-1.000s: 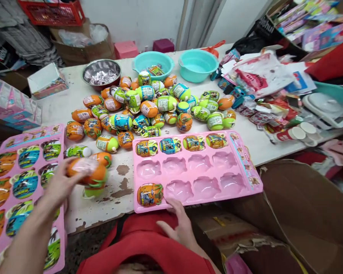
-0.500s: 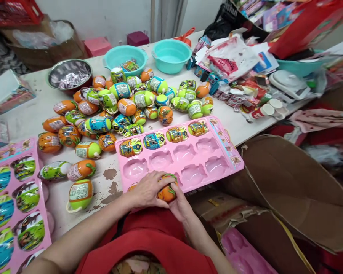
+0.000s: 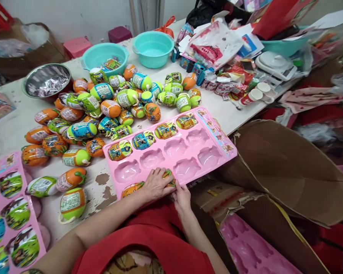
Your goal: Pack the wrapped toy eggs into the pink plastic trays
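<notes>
My left hand (image 3: 157, 185) lies over an orange egg with green strings (image 3: 169, 177), pressing it into the near row of the pink tray (image 3: 157, 173). At the tray's near edge, beside that egg, is my right hand (image 3: 182, 196), its fingers bent; what its fingertips hold, if anything, is hidden. Another orange egg (image 3: 131, 189) sits in the near row to the left. The far row holds several eggs, among them a blue one (image 3: 143, 140). Several moulded hollows in the middle and near rows hold nothing. A heap of orange, green and blue eggs (image 3: 111, 108) lies beyond the tray.
A filled pink tray (image 3: 25, 179) is at the left. Behind the heap stand a metal bowl (image 3: 28, 89) and two turquoise basins (image 3: 154, 57). Bags, paper cups (image 3: 250, 97) and a white scale (image 3: 276, 64) crowd the back right. Open cardboard (image 3: 288, 171) is at the lower right.
The orange egg between my hands has gone down into the tray's near row. My left hand now lies flatter over it, and my right hand has drawn slightly back. The camera view has shifted.
</notes>
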Demonstrator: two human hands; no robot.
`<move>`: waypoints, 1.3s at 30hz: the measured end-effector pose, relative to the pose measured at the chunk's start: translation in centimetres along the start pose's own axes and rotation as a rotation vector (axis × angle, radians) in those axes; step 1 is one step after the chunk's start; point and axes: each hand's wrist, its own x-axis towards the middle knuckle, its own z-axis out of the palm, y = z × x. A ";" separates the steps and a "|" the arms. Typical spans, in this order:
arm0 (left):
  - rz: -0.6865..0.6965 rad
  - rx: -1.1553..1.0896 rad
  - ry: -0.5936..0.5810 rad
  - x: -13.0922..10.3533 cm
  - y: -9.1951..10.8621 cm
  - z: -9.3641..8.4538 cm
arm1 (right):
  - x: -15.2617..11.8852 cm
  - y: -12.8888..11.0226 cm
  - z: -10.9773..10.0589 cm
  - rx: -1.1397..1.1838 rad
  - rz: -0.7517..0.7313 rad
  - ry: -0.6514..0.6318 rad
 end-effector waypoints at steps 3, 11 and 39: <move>0.026 -0.028 -0.017 -0.1 -0.8 -0.2 | -0.1 -0.1 0.0 -0.013 -0.002 0.010; 0.015 0.051 -0.063 -0.1 -1.0 -0.3 | 0.3 -0.2 -0.4 -0.017 0.056 -0.013; -0.173 -0.372 0.281 2.3 -2.0 -1.2 | 0.3 -0.4 -0.4 -0.040 0.105 -0.022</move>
